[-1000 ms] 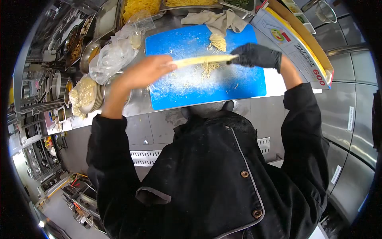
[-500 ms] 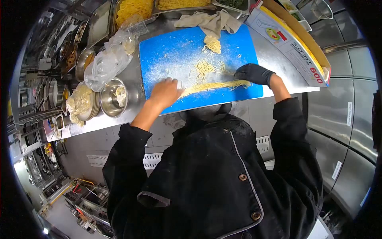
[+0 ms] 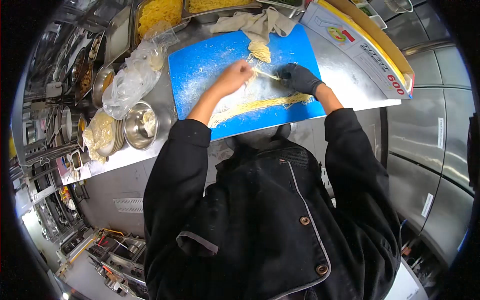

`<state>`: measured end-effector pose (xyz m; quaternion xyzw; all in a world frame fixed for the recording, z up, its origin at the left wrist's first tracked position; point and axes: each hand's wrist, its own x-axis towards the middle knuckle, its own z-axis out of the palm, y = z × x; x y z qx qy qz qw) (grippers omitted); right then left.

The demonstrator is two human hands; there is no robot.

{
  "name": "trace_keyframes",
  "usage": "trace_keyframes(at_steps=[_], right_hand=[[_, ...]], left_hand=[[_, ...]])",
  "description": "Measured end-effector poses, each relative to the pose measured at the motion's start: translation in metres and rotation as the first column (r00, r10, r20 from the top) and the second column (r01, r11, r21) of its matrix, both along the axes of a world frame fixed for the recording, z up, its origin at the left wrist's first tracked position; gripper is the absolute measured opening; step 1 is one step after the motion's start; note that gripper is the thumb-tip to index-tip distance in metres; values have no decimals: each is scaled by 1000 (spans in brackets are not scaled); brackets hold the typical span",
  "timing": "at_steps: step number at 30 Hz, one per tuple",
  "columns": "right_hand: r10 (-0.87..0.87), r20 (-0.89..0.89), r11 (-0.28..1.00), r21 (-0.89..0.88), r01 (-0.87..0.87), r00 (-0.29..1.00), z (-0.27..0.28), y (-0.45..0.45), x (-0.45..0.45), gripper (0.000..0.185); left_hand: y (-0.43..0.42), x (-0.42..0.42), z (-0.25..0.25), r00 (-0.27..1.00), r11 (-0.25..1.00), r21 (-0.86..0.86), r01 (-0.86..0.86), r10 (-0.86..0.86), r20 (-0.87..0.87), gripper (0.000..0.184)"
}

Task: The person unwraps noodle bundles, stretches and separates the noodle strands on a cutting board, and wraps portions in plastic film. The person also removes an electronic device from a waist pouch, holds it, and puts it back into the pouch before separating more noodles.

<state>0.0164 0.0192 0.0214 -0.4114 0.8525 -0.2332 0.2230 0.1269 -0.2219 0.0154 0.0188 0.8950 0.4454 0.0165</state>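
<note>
A few pale noodles stretch between my two hands above the blue cutting board. My bare left hand is closed on their left end. My right hand, in a black glove, pinches the right end. Nearer to me, a long bundle of noodles lies straight across the floured board, touched by neither hand. A folded nest of noodles sits at the board's far side, just beyond my hands.
A beige cloth lies over the board's far edge. On the left are a steel bowl, stacked plates and a clear plastic bag. Trays of yellow pasta stand behind. A long wrap box bounds the right.
Both hands have left the ends of the long bundle and moved away from me. They now hold loose noodles taken from the middle of the board, drawn taut between them.
</note>
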Motion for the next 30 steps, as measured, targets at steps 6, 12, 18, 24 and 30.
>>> trace_keyframes(at_steps=[6,12,18,24,30], right_hand=[[-17,836,850,-277,448,549,36,-5,-5,18],[40,548,980,-185,74,836,77,14,-15,15],[3,495,1000,-12,4,869,67,41,-25,16],[61,538,998,-42,-45,841,38,46,-25,17],[8,447,998,52,-35,895,39,49,-27,16]], left_hand=[[2,1,67,948,510,820,-262,-22,317,11],[-30,29,97,909,857,502,-119,-110,402,17],[-42,61,82,895,953,300,-52,-89,437,23],[-59,88,39,934,994,-21,109,-95,345,22],[-103,120,25,918,938,-317,141,-3,398,23]])
